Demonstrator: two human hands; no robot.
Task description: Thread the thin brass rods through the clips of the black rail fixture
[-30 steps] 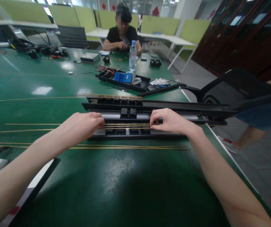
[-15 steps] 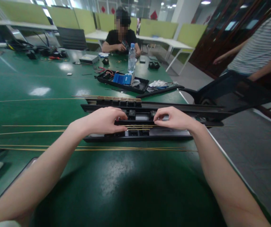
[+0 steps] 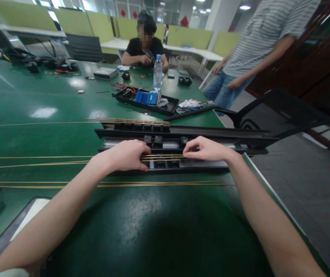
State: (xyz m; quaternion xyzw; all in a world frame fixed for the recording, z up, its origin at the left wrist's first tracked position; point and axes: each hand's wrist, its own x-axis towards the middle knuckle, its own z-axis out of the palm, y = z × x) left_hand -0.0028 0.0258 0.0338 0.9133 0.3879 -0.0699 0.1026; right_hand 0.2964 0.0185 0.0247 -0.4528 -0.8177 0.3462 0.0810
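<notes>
My left hand [image 3: 129, 154] lies over the near black channel [image 3: 211, 169], its fingers at the far side and thumb at the near wall, curled round it. Its palm hides part of the channel. My right hand [image 3: 207, 149] is closed in a pinch at the channel's far edge, on a thin brass rod [image 3: 165, 155]. Several such rods run lengthwise through the channel, under my left hand and out to the left. Black blocks [image 3: 173, 163] sit inside it. Just behind, a second black channel [image 3: 225, 143] holds more black blocks [image 3: 158, 141].
More brass rods [image 3: 167, 183] lie in front of the channels. Behind stand a black tray [image 3: 170, 109] with a blue finned part [image 3: 147, 97], a water bottle [image 3: 157, 75] and white gloves [image 3: 190, 105]. One person sits opposite; another stands at right near a chair [image 3: 280, 107].
My left hand has shifted nearer and slightly left, onto the near channel. My right hand has come down toward the rods. The standing person has moved left, further into view.
</notes>
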